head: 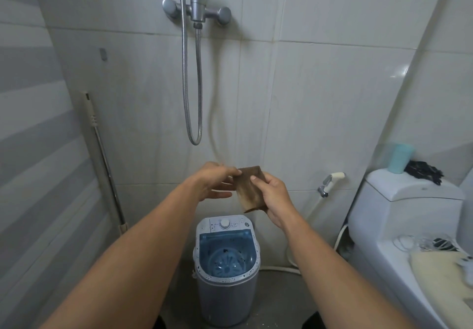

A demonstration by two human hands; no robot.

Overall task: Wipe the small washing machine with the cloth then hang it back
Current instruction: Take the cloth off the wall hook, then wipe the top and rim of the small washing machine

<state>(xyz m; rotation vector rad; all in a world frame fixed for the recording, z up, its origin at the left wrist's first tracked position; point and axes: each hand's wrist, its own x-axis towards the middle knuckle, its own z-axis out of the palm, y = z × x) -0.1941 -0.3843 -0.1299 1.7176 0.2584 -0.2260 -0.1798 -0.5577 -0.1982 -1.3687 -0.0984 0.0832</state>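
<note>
At centre frame the brown cloth is held in the air above the small washing machine, which stands on the floor at lower centre with its tub open. The right hand is closed on the cloth's right edge, thumb on top; the left hand pinches the top corner, its other fingers loosely spread. Risk noted: the left pinch is light, and if either grip slips the cloth would likely drop into the open tub.

Two bare forearms reached forward from the bottom of the view, with no sleeves, watch or jewellery visible on them. The left hand and right hand were ungloved, their fingernails short. Dark clothing showed at the bottom edge.
</note>
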